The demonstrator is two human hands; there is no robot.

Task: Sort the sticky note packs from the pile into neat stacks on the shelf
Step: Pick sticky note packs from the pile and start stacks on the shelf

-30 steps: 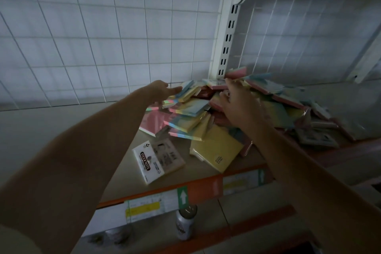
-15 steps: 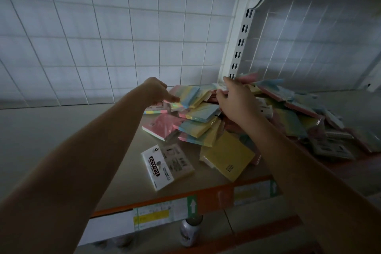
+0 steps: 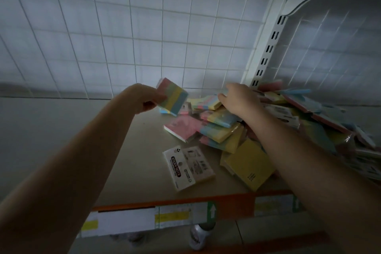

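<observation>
One striped pack (image 3: 172, 99) is pinched in the left hand (image 3: 144, 98), lifted clear above the shelf (image 3: 144, 150) just left of the pile (image 3: 268, 121). The right hand (image 3: 239, 100) lies on top of the pile with fingers curled over a pack there; whether it grips one I cannot tell. The packs look light, flat and stiff, and their clear wrap is probably slippery, so pinching by opposite edges seems safest. A white labelled pack (image 3: 188, 167) and a yellow pack (image 3: 249, 165) lie loose near the shelf's front edge.
</observation>
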